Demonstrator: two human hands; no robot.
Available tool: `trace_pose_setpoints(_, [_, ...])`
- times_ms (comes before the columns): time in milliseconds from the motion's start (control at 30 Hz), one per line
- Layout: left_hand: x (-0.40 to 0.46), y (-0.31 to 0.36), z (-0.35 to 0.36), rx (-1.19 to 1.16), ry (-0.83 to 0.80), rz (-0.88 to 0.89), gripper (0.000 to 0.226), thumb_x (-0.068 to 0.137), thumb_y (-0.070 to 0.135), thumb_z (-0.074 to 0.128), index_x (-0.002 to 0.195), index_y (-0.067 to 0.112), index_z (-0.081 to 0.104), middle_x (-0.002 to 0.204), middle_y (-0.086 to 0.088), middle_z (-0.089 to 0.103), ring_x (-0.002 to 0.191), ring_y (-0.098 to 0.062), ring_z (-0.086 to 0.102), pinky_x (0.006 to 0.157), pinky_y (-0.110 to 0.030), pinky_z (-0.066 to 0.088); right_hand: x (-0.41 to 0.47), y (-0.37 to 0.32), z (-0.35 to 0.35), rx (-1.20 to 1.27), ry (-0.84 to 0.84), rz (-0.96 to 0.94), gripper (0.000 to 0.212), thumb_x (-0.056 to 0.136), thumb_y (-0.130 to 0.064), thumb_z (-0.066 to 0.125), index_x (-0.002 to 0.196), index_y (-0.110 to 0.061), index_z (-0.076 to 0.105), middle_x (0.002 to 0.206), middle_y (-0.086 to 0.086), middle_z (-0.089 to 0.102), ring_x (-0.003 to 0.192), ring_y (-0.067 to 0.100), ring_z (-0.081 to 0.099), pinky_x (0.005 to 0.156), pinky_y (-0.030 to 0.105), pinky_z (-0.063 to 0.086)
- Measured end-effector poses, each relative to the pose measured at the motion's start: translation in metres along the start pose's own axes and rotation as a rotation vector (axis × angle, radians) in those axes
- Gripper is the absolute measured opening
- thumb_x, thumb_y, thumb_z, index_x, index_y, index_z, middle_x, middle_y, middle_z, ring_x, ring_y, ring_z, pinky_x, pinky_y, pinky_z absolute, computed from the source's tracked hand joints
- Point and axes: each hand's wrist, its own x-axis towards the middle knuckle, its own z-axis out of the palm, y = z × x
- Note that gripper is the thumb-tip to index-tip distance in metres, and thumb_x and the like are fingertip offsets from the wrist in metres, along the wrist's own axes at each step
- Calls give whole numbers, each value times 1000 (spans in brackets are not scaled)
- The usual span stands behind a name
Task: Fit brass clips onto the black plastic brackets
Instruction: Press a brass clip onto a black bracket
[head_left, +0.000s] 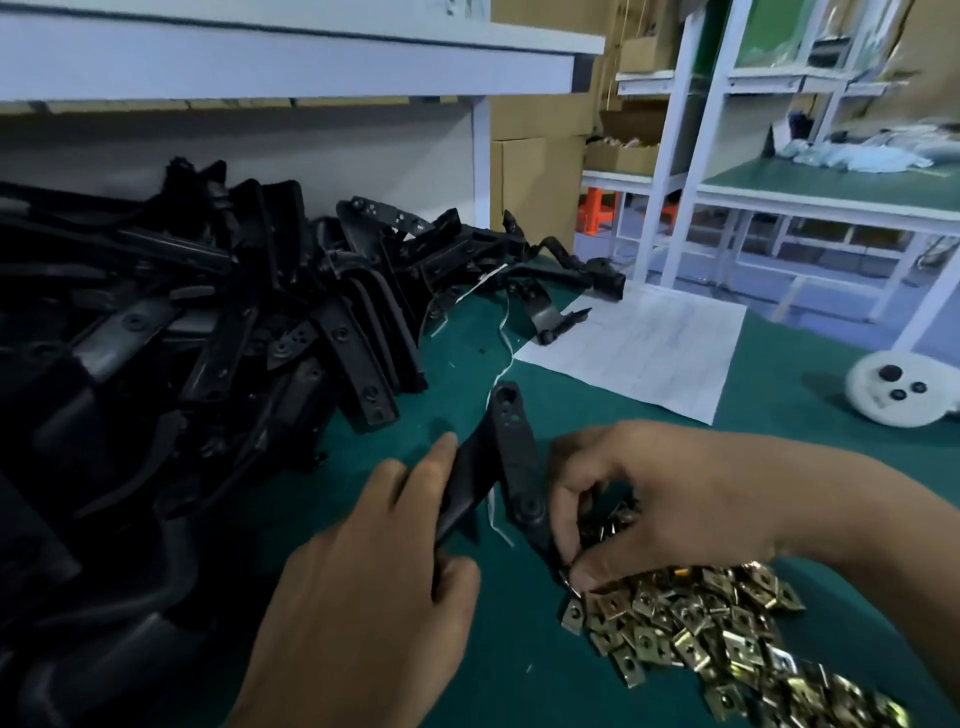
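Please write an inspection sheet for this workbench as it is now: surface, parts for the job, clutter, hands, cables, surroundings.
Surface: green mat on the bench.
Job's things: black bracket held over the mat; bracket pile at left; brass clips heaped at right.
Clutter: paper sheet, white string, white round device.
Hands: left hand grips the bracket; right hand pinches at its lower end, above the clips.
Cables: nothing seen.
Surroundings: white shelf frames, cardboard boxes.
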Motion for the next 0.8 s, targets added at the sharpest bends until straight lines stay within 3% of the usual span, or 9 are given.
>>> trace_pose_setpoints(100, [1,0,0,0,-20,-28,75,93,51,38,144,63,-15,114,28,26,79,-1,55,60,-14,39,0,-4,-1,5,-33,26,16,82,-41,86,92,-35,75,102,-16,69,98,5,65,92,37,53])
trace_pose_setpoints(233, [1,-2,1,-13,-17,-36,73,95,50,40,143,64,-13,116,31,26,82,1,55,61,-14,42,-1,-11,1,29,-53,35,30,73,-43,92,96,-36,74,105,-16,67,101,3,63,90,31,51])
trace_pose_setpoints(367, [-1,-4,3,-33,22,-13,70,89,49,37,144,63,-6,119,31,27,84,2,54,68,-15,39,0,-14,7,51,-33,-9,19,78,-33,90,86,-27,74,100,-11,66,97,9,64,87,33,50])
trace_pose_setpoints(567, [1,-6,5,-35,5,-24,66,90,47,38,143,61,3,119,30,33,87,3,55,74,-19,42,2,-14,5,110,1,36,29,92,-26,80,82,-47,62,86,-16,67,80,2,62,73,18,49])
trace_pose_setpoints(700, [1,-2,6,27,-6,-28,65,91,49,36,145,56,1,117,27,32,79,1,49,70,-18,35,1,-11,5,81,-22,66,10,96,-24,75,91,-30,69,93,-13,70,85,2,64,76,15,47])
trace_pose_setpoints(800, [1,3,9,138,-30,0,66,93,49,34,147,49,-3,111,23,26,75,-4,44,63,-21,30,-2,-7,5,106,-31,110,9,98,-24,72,107,-24,69,103,-10,72,96,7,67,88,24,54])
